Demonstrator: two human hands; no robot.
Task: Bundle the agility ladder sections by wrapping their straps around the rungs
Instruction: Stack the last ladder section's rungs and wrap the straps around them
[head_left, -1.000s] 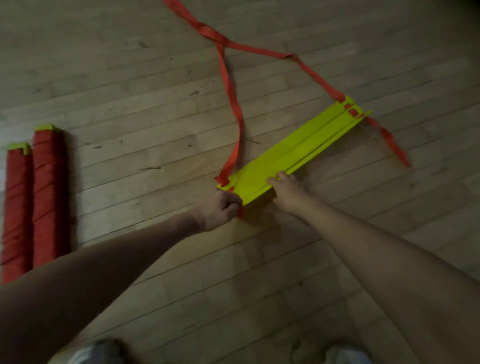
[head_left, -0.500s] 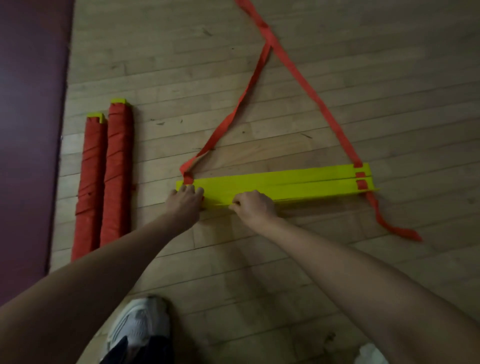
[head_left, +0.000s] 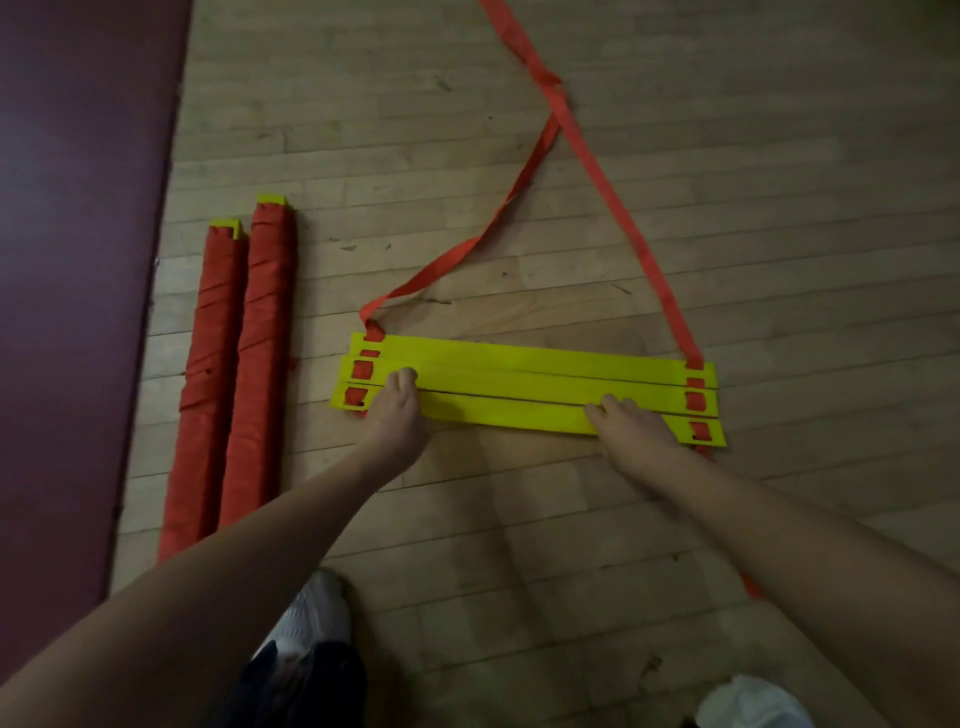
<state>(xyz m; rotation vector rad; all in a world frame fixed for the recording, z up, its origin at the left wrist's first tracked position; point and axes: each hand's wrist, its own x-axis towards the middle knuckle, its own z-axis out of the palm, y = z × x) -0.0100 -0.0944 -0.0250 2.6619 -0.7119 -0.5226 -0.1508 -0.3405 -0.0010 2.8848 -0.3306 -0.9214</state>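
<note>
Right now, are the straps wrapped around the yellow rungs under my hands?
No, both red straps trail loose across the floor from the yellow rungs.

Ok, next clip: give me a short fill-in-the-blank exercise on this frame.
____ yellow rungs lie side by side on the wooden floor.
____ strap-wrapped bundles lie to their left, beside a maroon mat.
The right hand rests near the rungs' ____ end, the left hand near the other.
Missing words: three; two; right.
</note>
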